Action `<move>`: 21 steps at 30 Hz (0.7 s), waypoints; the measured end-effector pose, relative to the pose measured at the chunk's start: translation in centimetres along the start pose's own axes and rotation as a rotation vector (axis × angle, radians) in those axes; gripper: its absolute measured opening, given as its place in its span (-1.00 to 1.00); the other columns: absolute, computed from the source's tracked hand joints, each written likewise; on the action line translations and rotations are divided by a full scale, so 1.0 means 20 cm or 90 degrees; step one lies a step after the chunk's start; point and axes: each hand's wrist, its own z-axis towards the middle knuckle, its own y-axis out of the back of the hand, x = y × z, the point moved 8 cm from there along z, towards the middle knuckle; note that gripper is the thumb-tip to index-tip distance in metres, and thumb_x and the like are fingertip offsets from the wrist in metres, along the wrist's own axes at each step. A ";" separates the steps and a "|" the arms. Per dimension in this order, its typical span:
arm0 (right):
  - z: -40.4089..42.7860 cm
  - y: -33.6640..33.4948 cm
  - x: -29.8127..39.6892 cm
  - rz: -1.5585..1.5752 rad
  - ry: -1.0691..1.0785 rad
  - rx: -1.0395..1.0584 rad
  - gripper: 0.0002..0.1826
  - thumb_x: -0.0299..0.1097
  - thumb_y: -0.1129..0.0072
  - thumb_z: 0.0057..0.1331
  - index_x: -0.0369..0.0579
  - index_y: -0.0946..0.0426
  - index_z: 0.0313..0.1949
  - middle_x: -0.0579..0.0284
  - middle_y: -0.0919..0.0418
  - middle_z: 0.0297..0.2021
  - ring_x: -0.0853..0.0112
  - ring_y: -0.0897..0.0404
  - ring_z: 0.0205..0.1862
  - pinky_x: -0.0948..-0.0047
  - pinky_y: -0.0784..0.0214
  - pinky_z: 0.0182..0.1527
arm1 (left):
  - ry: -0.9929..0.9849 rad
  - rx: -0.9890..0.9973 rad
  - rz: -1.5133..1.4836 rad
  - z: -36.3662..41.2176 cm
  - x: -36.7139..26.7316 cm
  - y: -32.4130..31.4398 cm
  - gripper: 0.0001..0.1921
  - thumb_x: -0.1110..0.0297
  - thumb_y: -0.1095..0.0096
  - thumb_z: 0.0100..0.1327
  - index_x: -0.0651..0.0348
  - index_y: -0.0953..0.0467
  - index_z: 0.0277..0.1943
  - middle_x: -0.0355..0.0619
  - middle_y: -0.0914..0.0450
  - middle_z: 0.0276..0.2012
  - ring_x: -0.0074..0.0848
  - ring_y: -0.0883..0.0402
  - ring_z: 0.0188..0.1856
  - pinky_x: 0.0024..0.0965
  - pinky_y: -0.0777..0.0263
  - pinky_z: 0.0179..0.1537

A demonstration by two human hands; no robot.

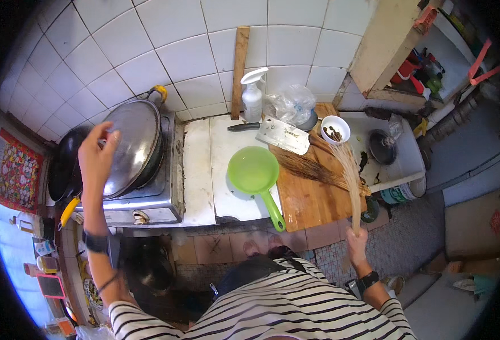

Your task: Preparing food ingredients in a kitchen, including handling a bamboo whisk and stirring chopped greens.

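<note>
My left hand (97,155) is curled over the metal lid (139,123) of a wok on the stove at the left. Its thumb and fingers close around what looks like the lid's knob, mostly hidden by the hand. My right hand (356,246), in front of the counter's right part, grips one end of a long bundle of thin pale strands (352,182), perhaps dried vermicelli. The strands fan out toward a small white bowl (329,120) holding dark bits. Below their far part lie a brown bundle of stiff fibres (305,166) and a wooden cutting board (303,208).
A green plastic ladle (252,170) sits on the white counter, its handle past the front edge. A cleaver (282,135), a black knife handle (243,127), a spray bottle (252,102) and plastic bags (290,104) lie behind. The gas stove (171,178) is left, a sink (403,170) right.
</note>
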 end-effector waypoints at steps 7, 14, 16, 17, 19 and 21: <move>0.04 -0.09 0.03 0.002 0.025 0.046 -0.65 -0.44 -0.11 0.11 -0.07 -0.16 -0.73 0.50 -0.16 -0.72 0.70 -0.12 -0.64 0.58 0.07 -0.65 | 0.033 0.405 -0.406 -0.60 -0.53 -0.34 -0.82 0.48 -0.22 0.08 0.32 -0.52 -0.22 -0.24 -0.51 -0.46 -0.69 -0.37 -0.46 -0.61 -0.28 -0.41; 0.24 -0.19 0.16 -0.034 0.073 0.133 -0.65 -0.42 -0.09 0.16 0.00 -0.18 -0.72 0.56 -0.14 -0.73 0.74 -0.11 -0.67 0.64 0.08 -0.65 | 0.176 0.368 -0.474 -0.86 -0.62 -0.49 -0.85 0.48 -0.21 0.12 0.34 -0.51 -0.25 -0.22 -0.50 -0.50 -0.70 -0.40 -0.46 -0.62 -0.30 -0.40; 0.31 -0.18 0.16 -0.049 0.099 0.142 -0.69 -0.40 -0.12 0.15 -0.03 -0.25 -0.69 0.55 -0.19 -0.71 0.73 -0.15 -0.65 0.64 0.02 -0.63 | 0.262 0.341 -0.484 -0.88 -0.62 -0.45 -0.87 0.48 -0.18 0.13 0.34 -0.52 -0.27 -0.22 -0.50 -0.53 -0.70 -0.40 -0.50 -0.62 -0.31 -0.44; 0.35 -0.14 0.14 -0.066 0.059 0.147 -0.80 -0.40 -0.15 0.14 -0.12 -0.37 -0.59 0.50 -0.29 -0.66 0.70 -0.22 -0.59 0.61 -0.08 -0.57 | 0.277 0.317 -0.475 -0.89 -0.62 -0.44 -0.87 0.48 -0.18 0.13 0.34 -0.52 -0.27 -0.22 -0.50 -0.53 -0.70 -0.40 -0.50 -0.62 -0.31 -0.44; 0.39 -0.09 0.15 -0.052 0.051 0.167 -0.88 -0.41 -0.18 0.11 -0.21 -0.50 -0.48 0.43 -0.41 -0.61 0.65 -0.32 -0.54 0.58 -0.20 -0.48 | 0.287 0.236 -0.454 -0.87 -0.58 -0.39 -0.88 0.47 -0.15 0.15 0.34 -0.52 -0.28 -0.24 -0.49 -0.54 -0.71 -0.39 -0.53 -0.62 -0.30 -0.47; 0.49 0.02 -0.01 -0.088 0.063 0.148 -0.88 -0.47 -0.12 0.11 -0.23 -0.45 -0.53 0.41 -0.38 -0.61 0.65 -0.30 -0.54 0.56 -0.18 -0.51 | 0.300 0.186 -0.460 -0.86 -0.58 -0.34 -0.88 0.46 -0.14 0.17 0.34 -0.51 -0.29 -0.26 -0.49 -0.54 -0.72 -0.39 -0.53 -0.62 -0.29 -0.49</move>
